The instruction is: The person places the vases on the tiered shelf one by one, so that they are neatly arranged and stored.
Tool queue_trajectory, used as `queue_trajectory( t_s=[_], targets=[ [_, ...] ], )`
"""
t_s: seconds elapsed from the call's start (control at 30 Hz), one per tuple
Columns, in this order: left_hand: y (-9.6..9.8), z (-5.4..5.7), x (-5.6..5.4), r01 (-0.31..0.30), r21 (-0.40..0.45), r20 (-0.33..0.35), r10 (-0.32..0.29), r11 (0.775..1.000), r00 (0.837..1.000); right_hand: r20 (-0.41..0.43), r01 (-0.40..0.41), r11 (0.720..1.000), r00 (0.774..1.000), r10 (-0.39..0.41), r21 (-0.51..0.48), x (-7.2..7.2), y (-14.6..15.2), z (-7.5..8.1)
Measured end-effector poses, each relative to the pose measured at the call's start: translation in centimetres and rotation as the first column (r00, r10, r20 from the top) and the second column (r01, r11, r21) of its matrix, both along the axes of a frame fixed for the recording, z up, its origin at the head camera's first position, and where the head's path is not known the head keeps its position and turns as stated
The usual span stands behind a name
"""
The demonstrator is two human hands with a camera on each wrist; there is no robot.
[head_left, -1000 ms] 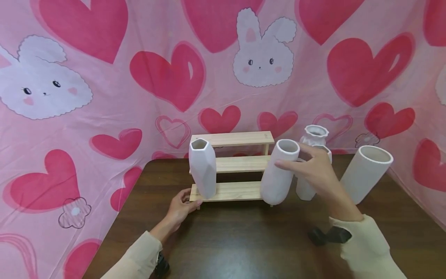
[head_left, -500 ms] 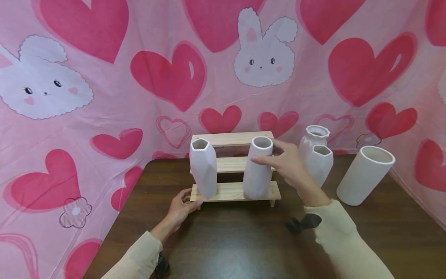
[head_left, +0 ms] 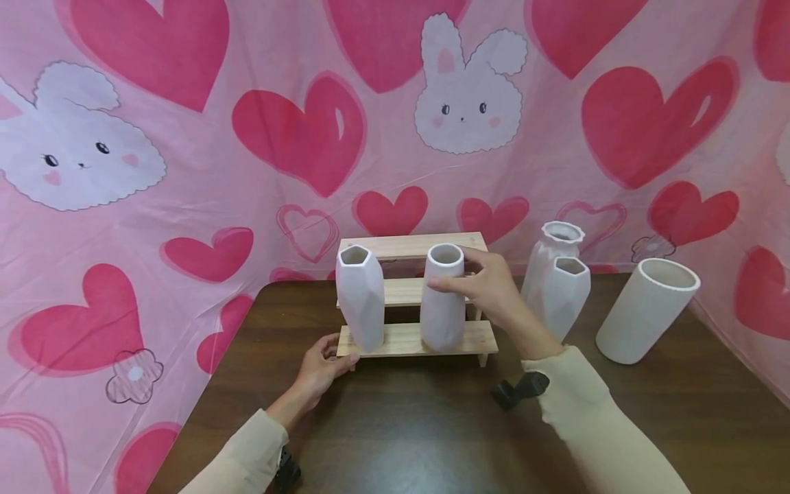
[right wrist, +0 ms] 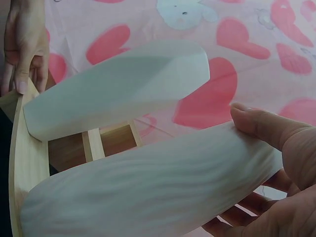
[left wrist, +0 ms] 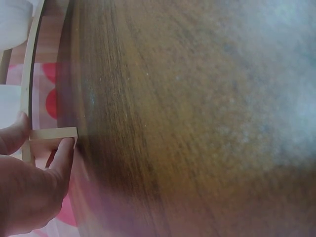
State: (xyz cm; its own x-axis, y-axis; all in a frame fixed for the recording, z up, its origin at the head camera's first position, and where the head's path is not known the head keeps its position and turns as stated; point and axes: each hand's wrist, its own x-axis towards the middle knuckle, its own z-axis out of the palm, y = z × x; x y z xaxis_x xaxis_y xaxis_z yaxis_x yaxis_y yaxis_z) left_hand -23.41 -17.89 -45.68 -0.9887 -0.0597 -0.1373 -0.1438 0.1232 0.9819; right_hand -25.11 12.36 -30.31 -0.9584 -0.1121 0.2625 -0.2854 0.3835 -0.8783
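Note:
My right hand (head_left: 490,285) grips a white round-mouthed vase (head_left: 442,309) near its top, thumb in front and fingers behind. The vase's base is at the lowest step of a three-tier wooden shelf (head_left: 404,337); the right wrist view shows fine wavy ridges on the vase (right wrist: 148,182). To its left, a white faceted vase (head_left: 361,302) stands on the same step, a gap between the two. My left hand (head_left: 322,367) holds the left end of that step, thumb on top and fingers at the support leg (left wrist: 54,136) in the left wrist view.
Right of the shelf, a white vase with a wavy rim (head_left: 555,254) stands behind a small faceted vase (head_left: 566,295). Farther right is a wide white cylinder vase (head_left: 648,309). A pink heart-and-rabbit cloth (head_left: 382,151) hangs behind the brown wooden table (head_left: 395,432).
My right hand has carried the ridged vase leftward from the shelf's right end onto the lowest step, nearer the faceted vase. My left hand has stayed at the step's left end.

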Motion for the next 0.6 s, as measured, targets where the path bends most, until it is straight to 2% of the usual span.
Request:
queue_trajectory(
  t_s=[0.2,0.6],
  targets=[
    [0.08,-0.01,-0.07,0.003,-0.001,0.002,-0.003,1.0,1.0,0.037,0.013,1.0,0.999,-0.013,0.012,-0.23,-0.14,0.05],
    [0.05,-0.07,-0.05,0.003,0.003,0.003,-0.003,1.0,1.0,0.04,0.011,0.999,0.999,-0.012,0.033,-0.5,-0.22,-0.19]
  ],
)
